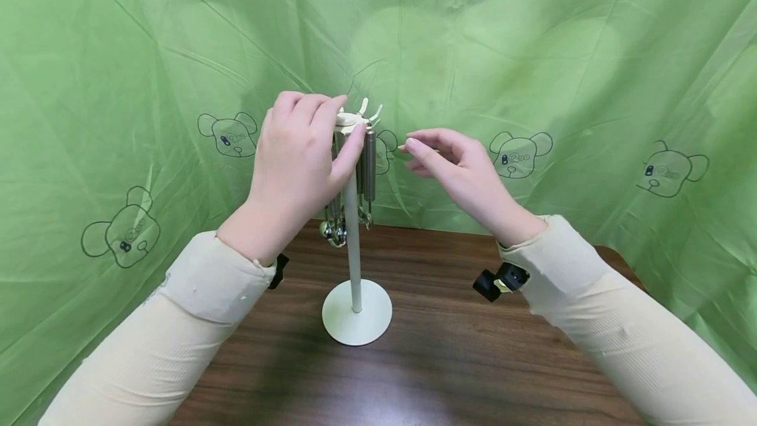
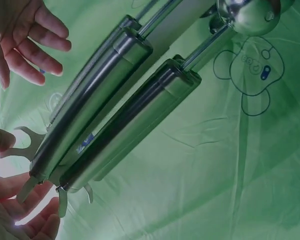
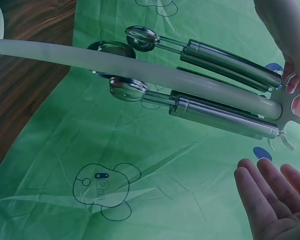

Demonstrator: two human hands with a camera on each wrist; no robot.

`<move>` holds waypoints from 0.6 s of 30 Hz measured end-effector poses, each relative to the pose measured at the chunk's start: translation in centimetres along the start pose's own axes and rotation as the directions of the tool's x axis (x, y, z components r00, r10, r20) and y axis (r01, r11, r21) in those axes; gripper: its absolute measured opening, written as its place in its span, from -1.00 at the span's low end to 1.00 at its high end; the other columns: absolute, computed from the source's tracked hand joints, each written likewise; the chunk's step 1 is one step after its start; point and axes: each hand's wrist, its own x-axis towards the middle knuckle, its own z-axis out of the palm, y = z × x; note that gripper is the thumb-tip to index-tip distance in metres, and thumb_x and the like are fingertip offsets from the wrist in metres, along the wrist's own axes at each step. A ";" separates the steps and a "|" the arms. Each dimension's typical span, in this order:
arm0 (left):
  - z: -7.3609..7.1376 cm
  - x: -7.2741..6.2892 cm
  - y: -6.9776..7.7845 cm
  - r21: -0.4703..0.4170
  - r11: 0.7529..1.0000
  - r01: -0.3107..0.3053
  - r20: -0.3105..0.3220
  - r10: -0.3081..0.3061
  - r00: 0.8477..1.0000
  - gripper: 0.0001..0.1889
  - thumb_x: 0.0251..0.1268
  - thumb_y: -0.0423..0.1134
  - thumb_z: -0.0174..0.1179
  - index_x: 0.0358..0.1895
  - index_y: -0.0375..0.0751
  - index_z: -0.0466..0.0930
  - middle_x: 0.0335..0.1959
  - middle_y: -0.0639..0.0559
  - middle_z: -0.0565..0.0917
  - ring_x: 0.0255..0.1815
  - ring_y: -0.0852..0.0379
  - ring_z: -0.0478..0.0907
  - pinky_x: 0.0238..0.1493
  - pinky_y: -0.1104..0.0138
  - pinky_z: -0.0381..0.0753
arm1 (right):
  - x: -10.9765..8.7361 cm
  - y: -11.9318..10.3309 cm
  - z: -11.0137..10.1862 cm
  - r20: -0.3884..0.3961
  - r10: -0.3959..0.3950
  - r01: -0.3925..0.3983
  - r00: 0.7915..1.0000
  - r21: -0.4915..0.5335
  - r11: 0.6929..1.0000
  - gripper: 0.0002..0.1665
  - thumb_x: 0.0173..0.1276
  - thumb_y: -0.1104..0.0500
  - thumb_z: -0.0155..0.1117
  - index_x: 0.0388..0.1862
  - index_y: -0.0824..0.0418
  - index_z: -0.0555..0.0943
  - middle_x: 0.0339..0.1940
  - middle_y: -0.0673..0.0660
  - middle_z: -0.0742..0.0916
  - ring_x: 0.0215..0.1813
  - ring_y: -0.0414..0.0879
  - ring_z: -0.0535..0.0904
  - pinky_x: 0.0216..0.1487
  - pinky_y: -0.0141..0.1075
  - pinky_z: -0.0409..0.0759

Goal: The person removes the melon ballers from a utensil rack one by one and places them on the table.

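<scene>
A white utensil stand [image 1: 353,242] stands upright, with a ring of curved hooks [image 1: 372,110] at its top. My left hand [image 1: 298,143] grips this hooked top, fingers over the far side and thumb on the near side. Several metal utensils hang from the hooks. Their thick steel handles [image 2: 132,125] fill the left wrist view, and shiny rounded bowls [image 3: 127,89] show at their lower ends in the right wrist view. To the right of the stand, my right hand [image 1: 455,160] is raised in the air, fingers loosely bent and holding nothing.
The stand's round white base [image 1: 343,327] rests on a dark wood-grain table [image 1: 449,334]. Green cloth [image 1: 437,71] printed with bear faces hangs behind and on both sides. A small black camera [image 1: 499,281] is strapped at the right wrist.
</scene>
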 end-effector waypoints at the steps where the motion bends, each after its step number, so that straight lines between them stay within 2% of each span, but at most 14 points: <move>1: 0.0 0.0 -0.1 -0.007 1.000 0.004 0.003 -0.004 1.000 -0.58 0.38 -0.11 0.11 0.03 -0.44 0.65 -0.12 -0.27 0.72 -0.10 -0.27 0.51 -0.04 0.00 0.53 | 0.2 0.0 0.1 0.005 -0.001 0.001 1.000 0.002 1.000 -0.55 0.49 0.03 0.14 0.20 0.28 0.56 0.12 0.20 0.72 -0.01 -0.12 0.71 0.12 -0.27 0.65; 10: 0.0 -0.3 -0.6 -0.046 0.998 0.048 0.036 -0.047 0.998 -0.64 0.36 -0.15 0.10 0.02 -0.34 0.67 -0.11 -0.23 0.73 -0.07 -0.24 0.49 0.01 0.00 0.49 | 0.7 -0.1 1.2 0.032 0.024 -0.024 0.999 0.002 1.000 -0.56 0.47 0.04 0.18 0.19 0.26 0.58 0.08 0.18 0.72 0.01 -0.04 0.70 0.09 -0.28 0.66; 18: 0.0 -0.1 -0.6 -0.086 0.995 0.049 0.052 -0.045 0.998 -0.69 0.38 -0.20 0.05 -0.05 -0.32 0.70 -0.14 -0.21 0.74 -0.08 -0.22 0.49 0.01 0.04 0.48 | 0.7 0.2 2.2 0.053 0.013 -0.013 0.999 0.004 1.000 -0.60 0.45 0.06 0.21 0.16 0.25 0.61 0.05 0.19 0.74 -0.04 -0.04 0.71 0.10 -0.18 0.67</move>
